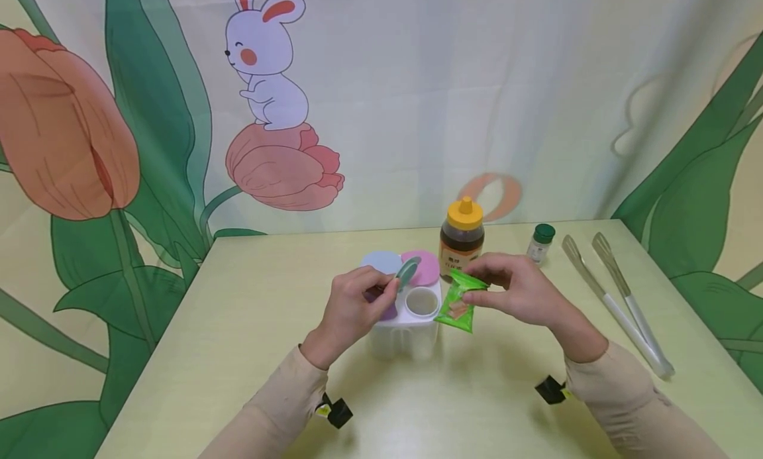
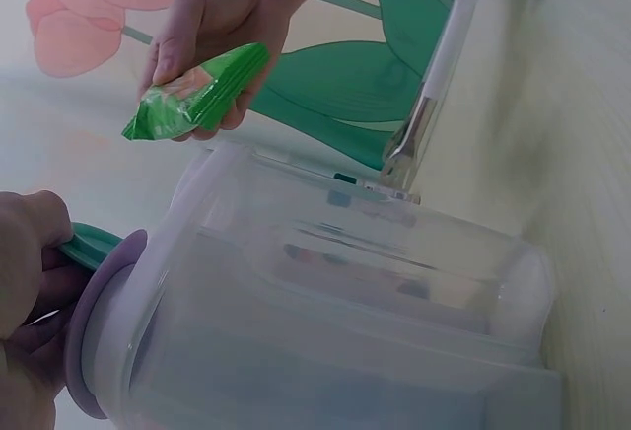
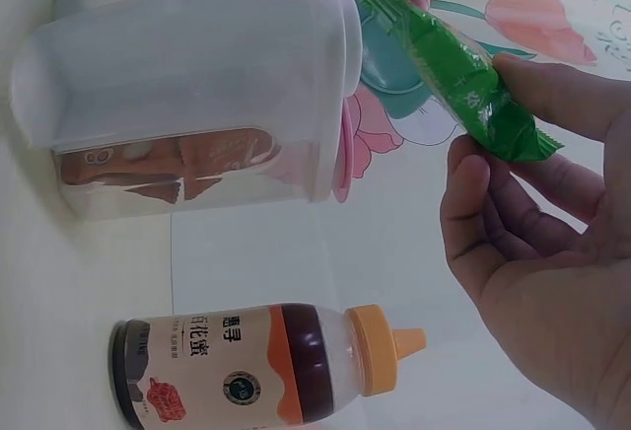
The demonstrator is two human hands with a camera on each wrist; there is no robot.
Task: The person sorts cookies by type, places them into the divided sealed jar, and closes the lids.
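A translucent storage box (image 1: 402,340) with several round-lidded compartments stands on the table. Its blue lid (image 1: 378,260), pink lid (image 1: 424,268) and purple lid (image 1: 387,312) are in place, while the front right compartment (image 1: 422,303) is uncovered. Over the box, my left hand (image 1: 357,303) pinches a teal lid (image 1: 409,271) tilted up on edge. My right hand (image 1: 518,290) holds a green snack packet (image 1: 459,308) between thumb and fingers, just right of the uncovered opening. In the right wrist view, the packet (image 3: 463,85) hangs beside the box's top; its contents are hidden.
Behind the packet stands a honey bottle (image 1: 461,244) with a yellow nozzle cap. Farther right are a small green-capped jar (image 1: 541,244) and a long two-armed metal utensil (image 1: 626,313), seemingly tongs. A printed curtain (image 1: 417,114) hangs behind the table.
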